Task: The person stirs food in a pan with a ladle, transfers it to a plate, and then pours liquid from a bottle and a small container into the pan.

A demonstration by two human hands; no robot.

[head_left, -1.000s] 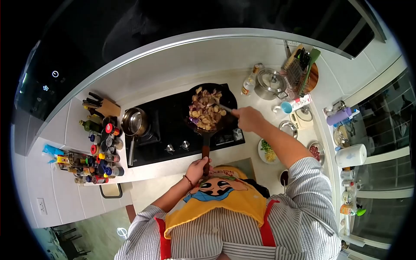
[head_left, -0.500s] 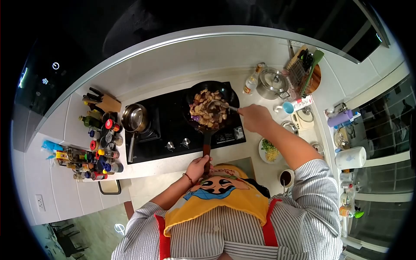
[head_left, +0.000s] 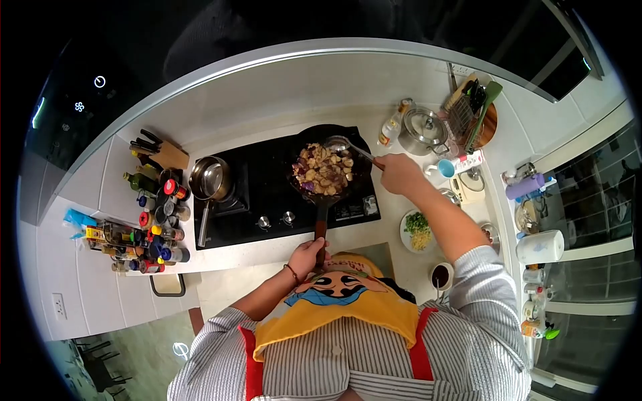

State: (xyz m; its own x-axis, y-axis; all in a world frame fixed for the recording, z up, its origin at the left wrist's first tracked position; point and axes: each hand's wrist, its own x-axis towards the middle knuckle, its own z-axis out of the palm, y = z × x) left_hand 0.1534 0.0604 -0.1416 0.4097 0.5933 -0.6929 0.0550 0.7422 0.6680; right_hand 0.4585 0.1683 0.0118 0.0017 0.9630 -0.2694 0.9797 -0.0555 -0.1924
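1. At far left, seasoning bottles (head_left: 170, 212) crowd the counter beside the black cooktop (head_left: 267, 190).
2. On the cooktop's left side sits a steel saucepan (head_left: 198, 188), its handle pointing toward the person; neither hand touches it.
3. The left hand (head_left: 309, 256) is curled around the near end of the wok handle (head_left: 322, 219), thumb lying along it.
4. The wok (head_left: 360, 180) rests on the right part of the cooktop, straight ahead of the left hand and to the left of the right one. Its long axis, handle included, runs away from the person's body. Browned food pieces (head_left: 324, 171) fill its middle.
5. A ladle (head_left: 338, 142) slants across the wok's far right side, its head at the food's edge.
6. The right hand (head_left: 403, 175), closed around the ladle's handle end, is nearer the food than the left.
7. Farther right, a plate (head_left: 404, 234) holds chopped greens and pale-yellow bits, beneath the right forearm's near side.
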